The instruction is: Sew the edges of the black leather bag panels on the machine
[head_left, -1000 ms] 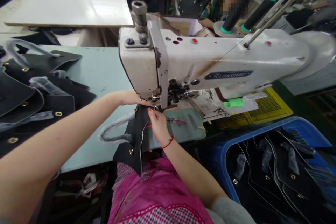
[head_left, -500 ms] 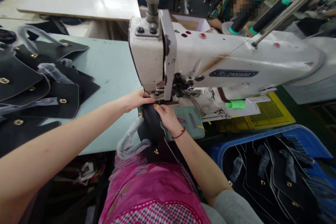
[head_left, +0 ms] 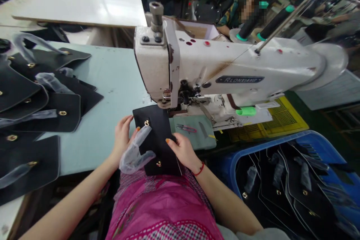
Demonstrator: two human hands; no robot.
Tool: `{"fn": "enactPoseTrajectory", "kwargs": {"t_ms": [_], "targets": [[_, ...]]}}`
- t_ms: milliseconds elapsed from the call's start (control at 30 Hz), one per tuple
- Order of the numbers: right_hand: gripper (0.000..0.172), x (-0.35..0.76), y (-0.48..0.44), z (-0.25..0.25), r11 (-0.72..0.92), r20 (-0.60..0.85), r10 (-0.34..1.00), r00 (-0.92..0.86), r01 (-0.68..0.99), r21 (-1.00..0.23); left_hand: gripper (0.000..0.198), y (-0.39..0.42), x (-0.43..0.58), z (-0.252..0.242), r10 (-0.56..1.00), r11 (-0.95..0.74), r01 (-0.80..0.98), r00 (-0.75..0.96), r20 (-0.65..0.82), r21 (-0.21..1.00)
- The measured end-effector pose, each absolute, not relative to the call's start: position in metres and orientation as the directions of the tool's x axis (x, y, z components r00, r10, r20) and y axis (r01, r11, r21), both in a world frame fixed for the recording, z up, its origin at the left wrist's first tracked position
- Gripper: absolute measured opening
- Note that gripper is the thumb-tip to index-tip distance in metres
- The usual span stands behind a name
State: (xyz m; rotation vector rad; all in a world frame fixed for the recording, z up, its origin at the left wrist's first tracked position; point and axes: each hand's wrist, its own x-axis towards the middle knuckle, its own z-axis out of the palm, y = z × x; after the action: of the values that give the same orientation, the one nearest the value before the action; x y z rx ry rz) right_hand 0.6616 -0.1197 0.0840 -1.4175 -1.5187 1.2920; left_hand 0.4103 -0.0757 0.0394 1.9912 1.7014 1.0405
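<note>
A black leather panel (head_left: 161, 135) with gold hardware and a plastic-wrapped handle (head_left: 135, 153) lies at the front edge of the pale green table, its far end by the needle area of the white sewing machine (head_left: 239, 60). My right hand (head_left: 184, 150) grips the panel's right edge, thumb on top, the other fingers mostly hidden. At the panel's left edge is my left hand (head_left: 123, 137), its fingers apart, beside the wrapped handle and holding nothing that shows.
Several black panels (head_left: 64, 108) with wrapped handles are piled at the left. More stand in a blue basket (head_left: 234, 172) at the lower right. Small pink-handled snips (head_left: 187, 128) lie right of the panel. Behind the basket is a yellow crate (head_left: 289, 116). A person sits beyond the machine.
Both hands have moved back from the needle area toward my body. My left hand has let go of the panel's far end and opened. The panel now lies flatter, more of it showing.
</note>
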Motion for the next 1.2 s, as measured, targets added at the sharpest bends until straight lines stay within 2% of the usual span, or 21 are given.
{"fn": "enactPoseTrajectory", "kwargs": {"t_ms": [67, 167, 333, 467, 567, 700, 867, 1000, 1200], "targets": [[0.025, 0.656, -0.13, 0.078, -0.123, -0.158, 0.979, -0.128, 0.247, -0.961, 0.062, -0.095, 0.414, 0.026, 0.971, -0.236, 0.623, 0.128, 0.201, 0.746], [0.026, 0.65, -0.138, 0.077, -0.147, -0.164, 0.983, -0.079, 0.178, -0.973, 0.068, -0.104, 0.434, 0.023, 0.974, -0.084, 0.481, 0.225, -0.03, 0.873], [0.026, 0.641, -0.147, 0.084, -0.132, -0.131, 0.991, 0.018, 0.198, -0.971, 0.058, -0.097, 0.458, 0.033, 0.949, 0.138, 0.295, 0.235, -0.212, 0.945], [0.026, 0.635, -0.152, 0.085, -0.132, -0.124, 0.991, 0.055, 0.2, -0.971, 0.053, -0.101, 0.465, 0.049, 0.885, 0.406, 0.072, 0.219, -0.411, 0.911], [0.027, 0.635, -0.151, 0.084, -0.135, -0.128, 0.99, 0.057, 0.15, -0.979, 0.057, -0.104, 0.471, 0.065, 0.818, 0.558, 0.019, 0.159, -0.553, 0.83], [0.028, 0.637, -0.149, 0.083, -0.157, -0.156, 0.987, 0.036, 0.025, -0.987, 0.056, -0.104, 0.474, 0.078, 0.802, 0.591, -0.026, 0.133, -0.583, 0.807], [0.033, 0.639, -0.144, 0.085, -0.272, -0.27, 0.962, -0.033, -0.159, -0.949, 0.054, -0.107, 0.479, 0.089, 0.79, 0.611, -0.08, 0.115, -0.602, 0.787], [0.034, 0.642, -0.143, 0.09, -0.281, -0.279, 0.959, -0.038, -0.172, -0.944, 0.056, -0.111, 0.488, 0.098, 0.755, 0.655, -0.052, 0.09, -0.65, 0.754], [0.035, 0.643, -0.143, 0.092, -0.3, -0.3, 0.954, -0.019, -0.125, -0.946, 0.051, -0.112, 0.492, 0.1, 0.736, 0.676, -0.146, 0.095, -0.67, 0.722]]}}
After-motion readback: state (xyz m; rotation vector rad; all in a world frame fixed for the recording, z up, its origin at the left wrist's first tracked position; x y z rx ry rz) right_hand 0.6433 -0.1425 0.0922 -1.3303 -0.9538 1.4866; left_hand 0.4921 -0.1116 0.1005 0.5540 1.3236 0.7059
